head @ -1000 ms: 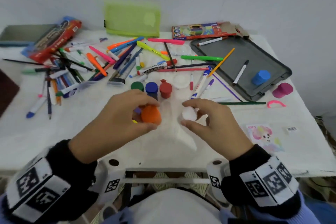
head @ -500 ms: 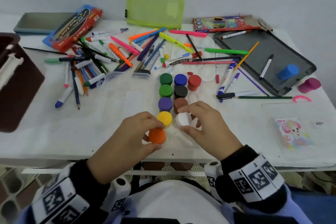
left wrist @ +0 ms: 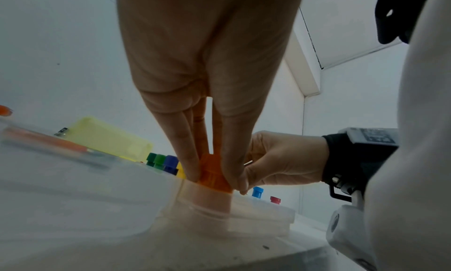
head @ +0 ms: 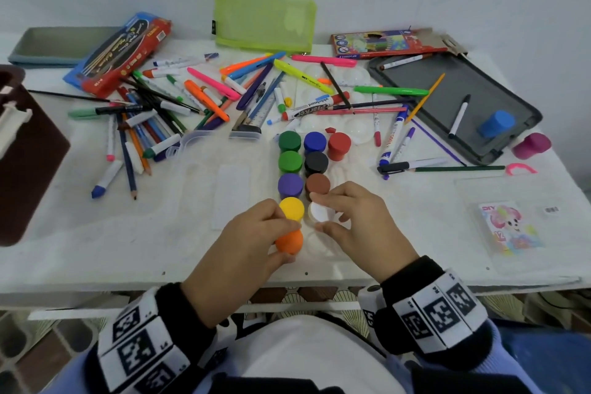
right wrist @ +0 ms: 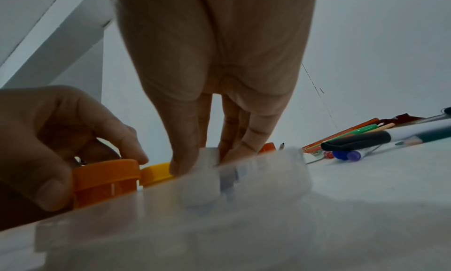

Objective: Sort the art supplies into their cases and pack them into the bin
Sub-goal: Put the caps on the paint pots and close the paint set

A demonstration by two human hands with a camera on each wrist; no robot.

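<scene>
Lowered, left hand (head: 243, 243) grip clamps orange pot (head: 289, 241); right hand (head: 358, 227) (seemingly) pinches white pot (head: 319, 212).

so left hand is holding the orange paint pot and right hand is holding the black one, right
Not quite. The left hand does hold the orange paint pot, but the right hand holds the white pot. The head view shows the black pot untouched in its row.

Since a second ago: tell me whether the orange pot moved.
Yes. The orange pot came nearer the person: it covered the yellow pot, now sits just before it.
</scene>
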